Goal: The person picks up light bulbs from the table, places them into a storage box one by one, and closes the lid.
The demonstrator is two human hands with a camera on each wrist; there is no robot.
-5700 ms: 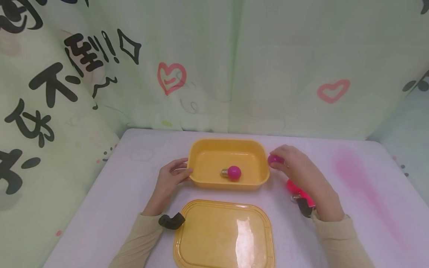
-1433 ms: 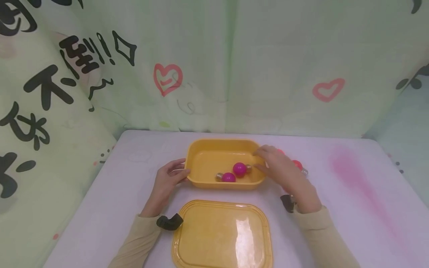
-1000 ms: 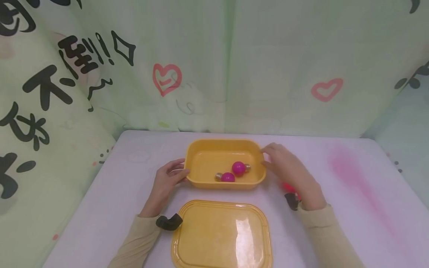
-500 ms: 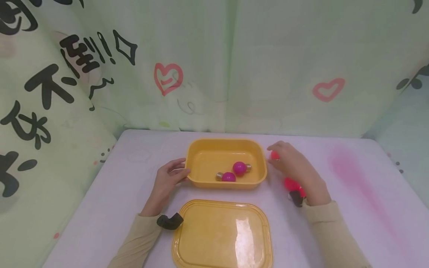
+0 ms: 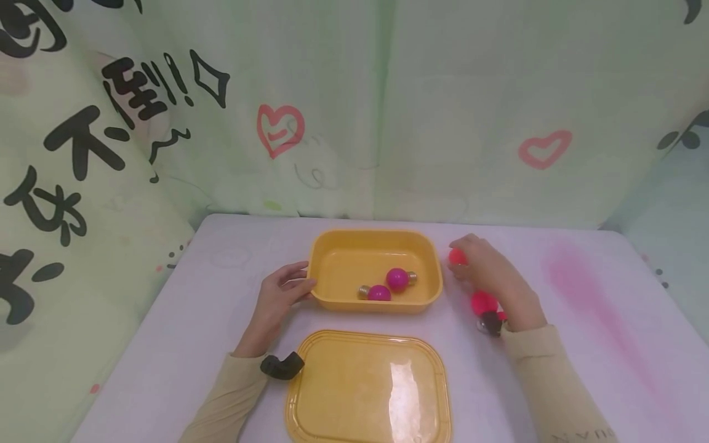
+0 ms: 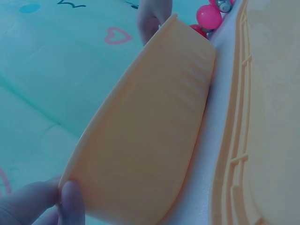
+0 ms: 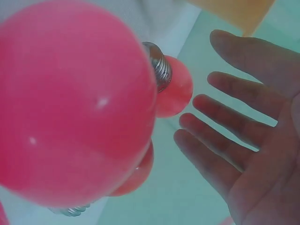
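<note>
Counter (image 5: 238, 261): we logged one crosswise tub (image 5: 349, 261), left hand (image 5: 281, 289) pinching it; two bulbs (image 5: 397, 279) inside, bases opposed; right hand (image 5: 490, 267) spread, empty.

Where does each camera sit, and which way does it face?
Head: on the head, facing forward and down at the yellow container; left hand, right hand and sleeves show.
Left wrist: on that wrist, facing along the container's outer wall; left hand pinching it, right hand beyond.
Right wrist: on that wrist, facing red-pink bulbs; the open right hand shows.
Head and left wrist share the flat yellow tray.
</note>
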